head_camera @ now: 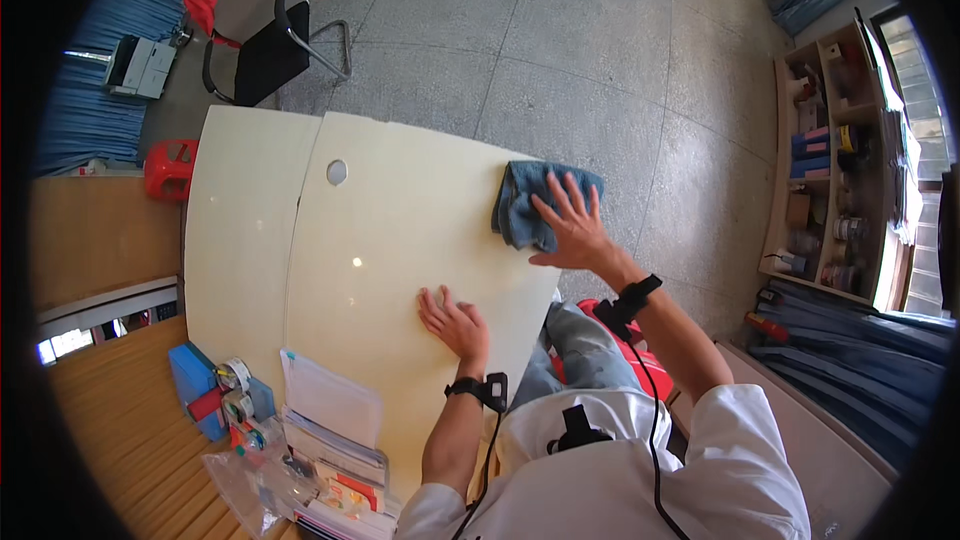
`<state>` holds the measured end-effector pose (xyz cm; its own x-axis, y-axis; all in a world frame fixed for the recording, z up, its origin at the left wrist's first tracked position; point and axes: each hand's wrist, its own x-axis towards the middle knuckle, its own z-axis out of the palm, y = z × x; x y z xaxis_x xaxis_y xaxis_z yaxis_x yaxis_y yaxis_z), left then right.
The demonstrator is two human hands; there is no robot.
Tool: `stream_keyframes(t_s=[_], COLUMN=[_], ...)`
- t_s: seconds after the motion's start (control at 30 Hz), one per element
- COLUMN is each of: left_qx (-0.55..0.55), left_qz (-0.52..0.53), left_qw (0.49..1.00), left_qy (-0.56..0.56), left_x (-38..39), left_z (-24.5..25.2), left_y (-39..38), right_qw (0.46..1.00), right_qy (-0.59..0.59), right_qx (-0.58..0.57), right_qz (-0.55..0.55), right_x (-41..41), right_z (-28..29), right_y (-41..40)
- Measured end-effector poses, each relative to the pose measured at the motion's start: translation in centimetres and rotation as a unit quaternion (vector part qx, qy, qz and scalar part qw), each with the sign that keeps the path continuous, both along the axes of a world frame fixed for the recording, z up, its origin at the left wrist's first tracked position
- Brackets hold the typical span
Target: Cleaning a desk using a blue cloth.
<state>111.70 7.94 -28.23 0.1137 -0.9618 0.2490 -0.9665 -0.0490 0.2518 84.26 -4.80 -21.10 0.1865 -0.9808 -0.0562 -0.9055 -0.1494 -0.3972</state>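
Note:
A folded blue-grey cloth (pixel 517 202) lies at the right edge of the cream tabletop (pixel 405 225), part of it reaching past the edge. My right hand (pixel 576 232) rests on the cloth with its fingers spread; the thumb points toward the tabletop. Nearer to me, my left hand (pixel 455 322) is on or just over the bare tabletop, fingers apart and nothing in it. A black strap with a small device sits on each wrist, and a cable runs from each.
Rolls of tape (pixel 236 375), a blue box (pixel 196 390), a clear plastic bag (pixel 255 487) and stacked papers (pixel 337 442) crowd the near left. A round hole (pixel 337 172) pierces the tabletop. Beyond stand an armchair (pixel 270 52), a red stool (pixel 169 169) and a shelf unit (pixel 821 165).

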Motion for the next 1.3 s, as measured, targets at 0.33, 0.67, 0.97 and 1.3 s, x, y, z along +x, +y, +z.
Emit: stream_keyframes(t_s=[0.33,0.67,0.97,1.3], left_qx=[0.025,0.201,0.123,-0.102], left_qz=[-0.077,-0.198,-0.151,-0.312], left_qw=[0.937,0.872,0.906,0.835], left_qy=[0.339,0.400,0.377,0.442], left_x=[-3.1,1.3,5.7,-1.6], left_z=[9.9,7.6,12.7,28.7], left_y=[-4.5,1.9,2.1,0.9], right_qw=[0.960,0.626,0.907,0.896], right_qy=[-0.212,-0.708,-0.009,0.034], right_qx=[-0.071,0.287,-0.421,-0.407], right_qz=[-0.167,-0.158,0.020,0.177], right_x=[-2.3,-20.8,-4.5,1.5], right_z=[11.7,5.1,35.1,38.1], right_y=[6.5,17.2,16.1,19.5])
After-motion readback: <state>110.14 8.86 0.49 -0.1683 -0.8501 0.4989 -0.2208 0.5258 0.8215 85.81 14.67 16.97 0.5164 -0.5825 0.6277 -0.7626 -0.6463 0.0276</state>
